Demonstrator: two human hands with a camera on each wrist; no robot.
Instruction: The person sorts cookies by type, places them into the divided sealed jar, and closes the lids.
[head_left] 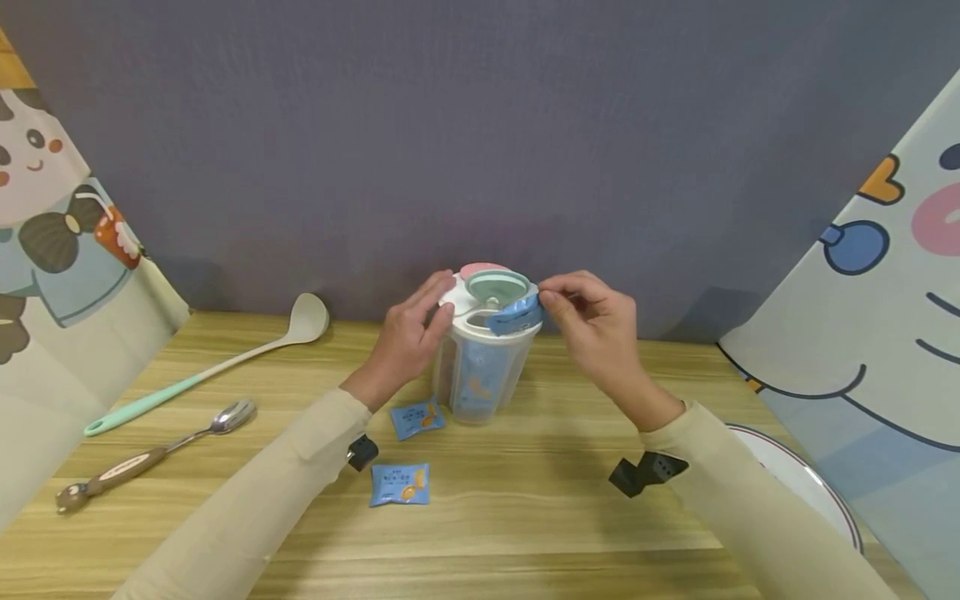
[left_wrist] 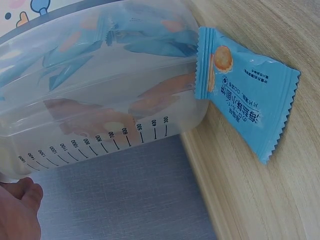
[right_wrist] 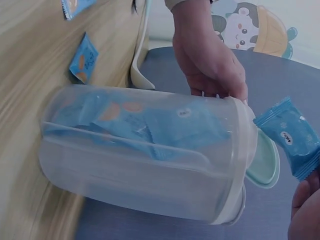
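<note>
A clear plastic storage container (head_left: 510,367) with a white lid (head_left: 454,293) stands near the back of the table. Its green flap (head_left: 497,285) is raised, and blue snack packets (right_wrist: 125,125) show through the wall. My left hand (head_left: 405,337) holds the lid's left side, thumb at the front and fingers behind. Pinched by one end in my right hand (head_left: 600,325), a blue snack packet (head_left: 514,317) hangs over the lid's opening. Two more lie on the table: one packet (head_left: 417,419) close to the container's base, another packet (head_left: 401,485) nearer the front.
To the left lie a ladle (head_left: 303,321) with a mint handle and a metal spoon (head_left: 232,415) with a brown bear handle. A white plate (head_left: 813,492) is partly hidden under the right forearm. Behind the table rises a grey backdrop (head_left: 375,150).
</note>
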